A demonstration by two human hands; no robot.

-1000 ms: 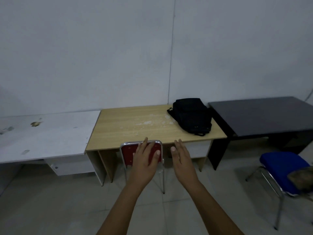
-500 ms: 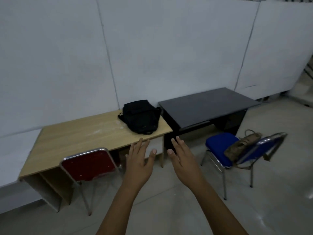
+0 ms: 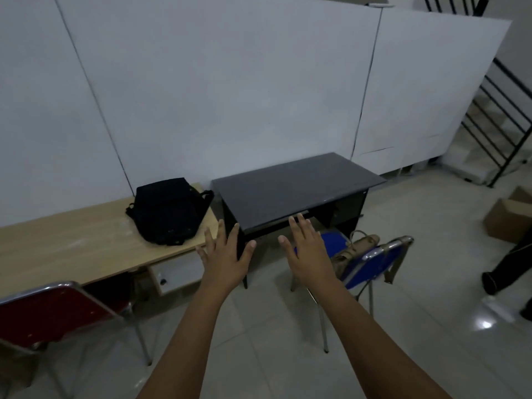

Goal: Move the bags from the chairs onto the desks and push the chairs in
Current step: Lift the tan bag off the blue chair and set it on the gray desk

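Note:
A black backpack [image 3: 168,211] lies on the right end of the wooden desk [image 3: 72,249]. The red chair [image 3: 54,312] stands with its back at that desk's front edge. A tan bag [image 3: 357,250] rests on the seat of the blue chair [image 3: 374,260], which stands in front of the black desk [image 3: 293,188], apart from it. My left hand [image 3: 226,259] and my right hand [image 3: 309,254] are stretched forward in the air, fingers spread, holding nothing. My right hand is just left of the tan bag.
A white partition wall [image 3: 230,96] runs behind the desks. A cardboard box [image 3: 508,218] sits on the floor at right, beside a person's dark trouser leg and shoe [image 3: 506,272]. A black stair railing [image 3: 501,119] stands at the far right.
The view has swung right, away from the red chair toward the black desk and blue chair. My left hand has come off the red chair's back; both hands stay open.

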